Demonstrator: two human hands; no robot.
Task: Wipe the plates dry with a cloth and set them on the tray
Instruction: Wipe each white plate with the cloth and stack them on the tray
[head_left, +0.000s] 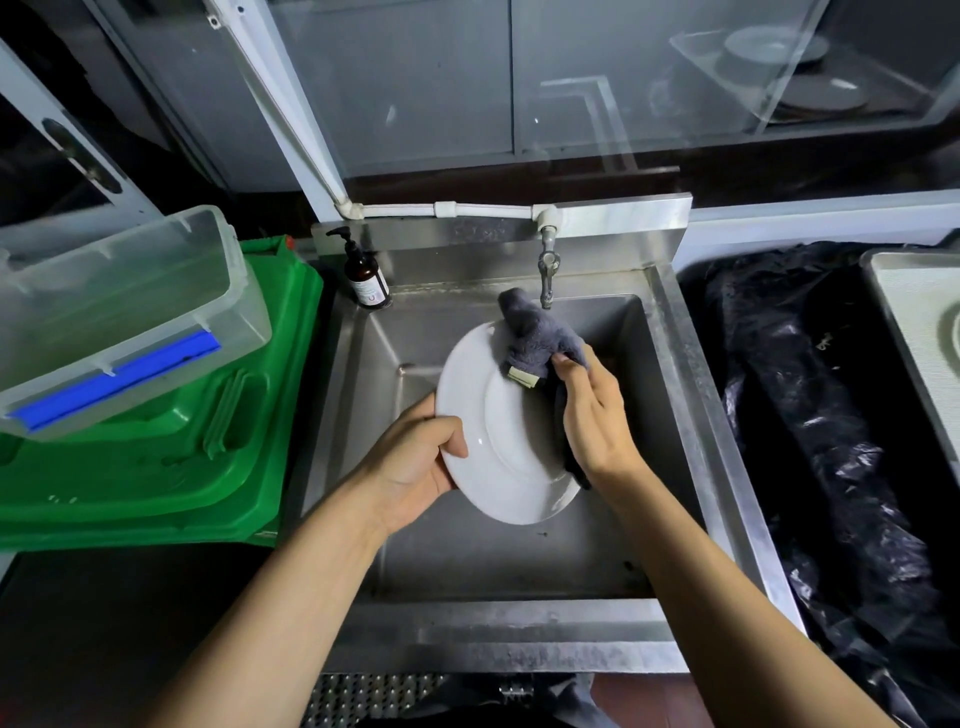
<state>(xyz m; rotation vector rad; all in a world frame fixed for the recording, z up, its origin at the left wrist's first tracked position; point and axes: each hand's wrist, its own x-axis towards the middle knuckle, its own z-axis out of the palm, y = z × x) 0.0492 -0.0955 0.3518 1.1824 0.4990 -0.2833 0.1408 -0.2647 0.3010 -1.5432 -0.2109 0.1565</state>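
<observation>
1. Left hand (415, 462): fingers curled round the near-left rim of the white plate (498, 431), thumb on its face; plate held tilted over the sink (675, 415).
2. Right hand (592, 415): fingers together, pinching the grey cloth (535, 332) at the plate's far-right edge.
3. Step, as judged: wiping under way.
4. Next: finish drying, then carry right to the tray (904, 312), well beyond the right hand.

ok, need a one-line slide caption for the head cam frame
Left hand tilts a white plate over the steel sink while the right hand wipes it with a grey cloth.
</observation>
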